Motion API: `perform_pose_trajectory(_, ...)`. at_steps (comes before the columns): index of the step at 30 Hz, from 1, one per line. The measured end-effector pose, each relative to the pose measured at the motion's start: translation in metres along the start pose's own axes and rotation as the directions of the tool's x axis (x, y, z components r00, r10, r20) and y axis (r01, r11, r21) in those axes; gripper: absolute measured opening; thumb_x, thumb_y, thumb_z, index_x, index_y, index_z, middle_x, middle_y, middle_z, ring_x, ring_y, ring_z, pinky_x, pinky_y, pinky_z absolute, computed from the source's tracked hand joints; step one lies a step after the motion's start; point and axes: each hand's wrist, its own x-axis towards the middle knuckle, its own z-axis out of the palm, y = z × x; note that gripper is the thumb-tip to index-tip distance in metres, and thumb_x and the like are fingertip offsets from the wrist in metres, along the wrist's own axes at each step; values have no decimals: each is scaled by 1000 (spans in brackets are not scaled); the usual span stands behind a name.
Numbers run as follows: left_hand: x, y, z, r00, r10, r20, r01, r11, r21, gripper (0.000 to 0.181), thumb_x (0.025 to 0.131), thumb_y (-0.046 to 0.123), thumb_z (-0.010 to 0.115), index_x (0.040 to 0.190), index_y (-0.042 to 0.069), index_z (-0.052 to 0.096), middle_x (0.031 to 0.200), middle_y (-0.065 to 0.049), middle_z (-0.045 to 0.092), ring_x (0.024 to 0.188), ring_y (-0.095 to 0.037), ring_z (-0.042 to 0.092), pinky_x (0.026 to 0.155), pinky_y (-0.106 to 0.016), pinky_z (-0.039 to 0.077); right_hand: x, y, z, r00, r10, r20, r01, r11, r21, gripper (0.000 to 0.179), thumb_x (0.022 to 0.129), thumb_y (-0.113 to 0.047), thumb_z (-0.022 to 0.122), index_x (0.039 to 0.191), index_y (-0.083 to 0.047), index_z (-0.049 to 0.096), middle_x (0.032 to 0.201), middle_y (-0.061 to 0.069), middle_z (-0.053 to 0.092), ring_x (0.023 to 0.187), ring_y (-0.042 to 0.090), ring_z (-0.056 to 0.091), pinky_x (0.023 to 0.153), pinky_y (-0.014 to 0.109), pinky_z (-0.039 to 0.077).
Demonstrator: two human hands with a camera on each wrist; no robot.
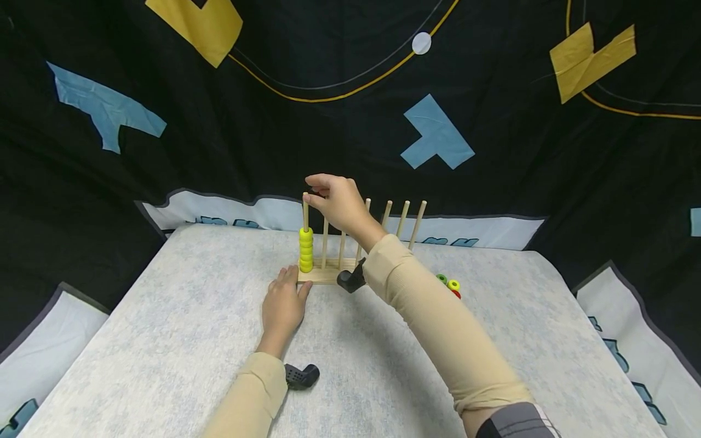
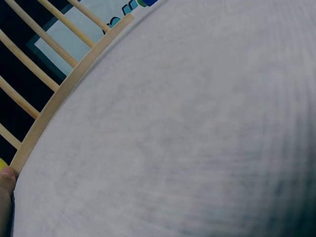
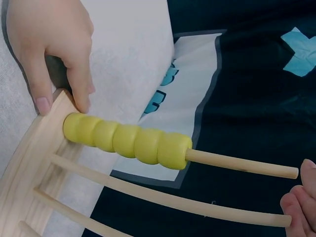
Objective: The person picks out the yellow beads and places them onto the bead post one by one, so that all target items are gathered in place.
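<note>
A wooden peg stand (image 1: 317, 277) with a row of upright pegs rests on the table. Several yellow beads (image 1: 306, 250) are stacked on its leftmost peg (image 3: 242, 163), whose upper part is bare. My left hand (image 1: 283, 307) holds the base's left end, thumb on one side and fingers on the other, as the right wrist view shows. At the top of the beaded peg is my right hand (image 1: 342, 201), thumb and forefinger apart with a gap between them. No bead shows in it. Only its fingertips (image 3: 295, 205) appear in the right wrist view, near the peg tips.
Right of the stand lie loose beads: a green bead (image 1: 441, 278), a yellow bead (image 1: 453, 284) and a red bead (image 1: 457, 294), partly behind my right forearm. A blue bead (image 2: 150, 2) shows in the left wrist view. A black curtain (image 1: 306, 140) hangs behind the table.
</note>
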Motion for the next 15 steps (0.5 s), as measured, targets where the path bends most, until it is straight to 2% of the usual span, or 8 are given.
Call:
perform_pose_trajectory(9, 0, 1, 0, 1000, 1, 5, -1, 1000, 9, 63, 101, 42, 56, 148, 3, 44, 154, -15, 45, 144, -37, 39, 113, -57, 39, -13, 0, -7, 991, -113, -70, 114, 993, 13, 40, 94, -24, 70, 132, -13, 64, 133, 4, 66, 121, 17, 64, 99, 24, 54)
perform_pose_trajectory(15, 0, 0, 2, 1000, -9, -1, 9, 1000, 12, 62, 101, 42, 56, 148, 4, 43, 154, -16, 44, 144, -38, 39, 112, -59, 39, -29, 1, -8, 983, -169, -66, 172, 984, 37, 40, 93, -21, 71, 131, -10, 64, 132, 4, 67, 119, 16, 65, 100, 23, 53)
